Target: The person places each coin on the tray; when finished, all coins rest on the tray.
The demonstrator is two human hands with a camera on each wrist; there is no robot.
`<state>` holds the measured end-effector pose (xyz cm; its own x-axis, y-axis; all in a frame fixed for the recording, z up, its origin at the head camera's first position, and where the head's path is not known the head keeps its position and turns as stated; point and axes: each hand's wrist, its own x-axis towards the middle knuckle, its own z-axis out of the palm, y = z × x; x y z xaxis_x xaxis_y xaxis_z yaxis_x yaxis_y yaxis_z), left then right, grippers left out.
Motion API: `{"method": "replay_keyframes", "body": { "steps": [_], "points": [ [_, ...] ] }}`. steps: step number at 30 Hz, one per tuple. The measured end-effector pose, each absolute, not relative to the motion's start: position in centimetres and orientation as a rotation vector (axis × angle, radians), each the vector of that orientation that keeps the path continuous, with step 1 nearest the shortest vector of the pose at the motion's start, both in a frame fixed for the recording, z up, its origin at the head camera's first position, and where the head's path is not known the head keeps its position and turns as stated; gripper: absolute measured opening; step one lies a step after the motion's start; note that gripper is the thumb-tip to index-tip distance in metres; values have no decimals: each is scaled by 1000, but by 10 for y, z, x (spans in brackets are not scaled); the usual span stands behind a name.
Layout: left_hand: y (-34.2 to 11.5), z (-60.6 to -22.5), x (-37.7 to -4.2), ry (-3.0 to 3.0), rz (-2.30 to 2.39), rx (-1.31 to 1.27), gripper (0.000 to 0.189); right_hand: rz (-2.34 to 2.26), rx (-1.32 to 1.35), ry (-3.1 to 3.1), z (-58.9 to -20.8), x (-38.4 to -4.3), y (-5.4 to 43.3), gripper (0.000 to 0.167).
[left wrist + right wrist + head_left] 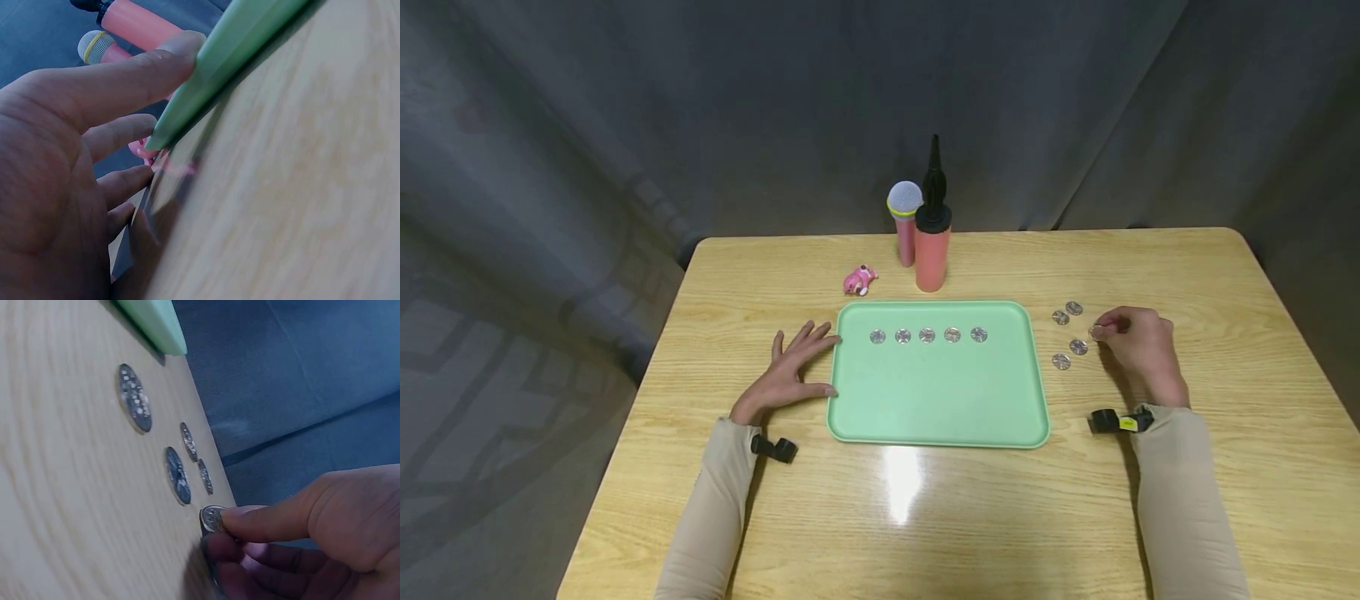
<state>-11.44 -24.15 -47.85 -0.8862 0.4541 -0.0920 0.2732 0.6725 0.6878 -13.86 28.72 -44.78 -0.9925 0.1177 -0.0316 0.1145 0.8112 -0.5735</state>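
Observation:
A row of several silver coins [927, 335] lies along the far part of the green tray [940, 400]. At the tray's left edge my left hand [790, 375] is spread, its thumb and forefinger touching the rim with the fingers fairly straight. To the right of the tray, my right hand [1142, 346] pinches one silver coin [213, 517] between thumb and fingertips, tilted up close to the tabletop. Several more loose coins [1061, 362] lie flat on the wood between that hand and the tray.
Behind the tray stand a pink toy microphone [906, 221] and a pink hand pump [932, 258] with a black nozzle. A small pink figurine [860, 280] lies to their left. The wooden table [955, 525] ends at a dark curtain [760, 125].

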Motion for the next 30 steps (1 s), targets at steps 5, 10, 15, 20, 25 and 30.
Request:
{"method": "replay_keyframes", "body": {
  "steps": [5, 10, 15, 20, 25, 30],
  "points": [
    [-241, -478, -114, 2633, 1020, 580, 84, 1022, -215, -2964, -443, -139, 289, 21],
    [-242, -478, -114, 2632, 1021, 585, 84, 1180, -238, -2931, -439, -139, 285, 23],
    [-241, -478, -114, 2636, 1015, 593, 85, 1298, -234, -2896, -434, -139, 282, 24],
    [-241, -478, -114, 2635, 1018, 593, 85, 1401, -163, -2854, -429, -139, 278, 25],
    [-242, -477, -114, 2632, 1024, 592, 85, 1521, -102, -2797, -423, -138, 269, 26],
    [-241, -477, -115, 2629, 1023, 595, 85, 1572, -68, -2798, -419, -137, 257, 26]
  ]
}}
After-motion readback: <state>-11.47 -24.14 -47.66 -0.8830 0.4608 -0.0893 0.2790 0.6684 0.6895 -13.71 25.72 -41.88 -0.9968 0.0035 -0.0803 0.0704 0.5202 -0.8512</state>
